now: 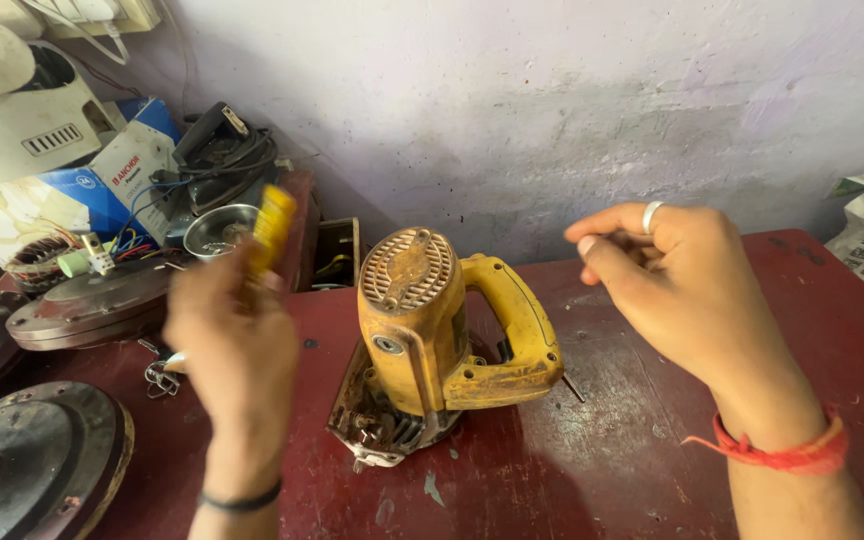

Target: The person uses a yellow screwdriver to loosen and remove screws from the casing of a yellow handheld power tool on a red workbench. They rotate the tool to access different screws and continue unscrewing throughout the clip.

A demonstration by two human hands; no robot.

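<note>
— How many tools on the desk (652, 470)?
— One yellow power saw (432, 340), mid-frame. The left hand (237, 340) grips a yellow screwdriver (272, 228); the right hand (667, 285) hovers, fingers pinched, holding nothing I can see.
— Containers?
— One steel bowl (217, 230), upper left, contents unclear.

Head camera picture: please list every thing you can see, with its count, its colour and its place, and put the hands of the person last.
Worn yellow power tool with loop handle: one, yellow, middle of the table, standing on its open metal base.
Dark red wooden table: one, dark red, under everything.
Round metal motor covers: at least two, dark grey, left edge.
Small steel bowl: one, silver, behind the left hand.
Cardboard boxes: a few, blue and white, far left.
Loose nail: one, dark, right of the tool.
Left hand: one, raised and blurred, shut on a yellow-handled screwdriver.
Right hand: one, raised right of the tool, fingers curled, silver ring; whether it holds anything is unclear.
</note>
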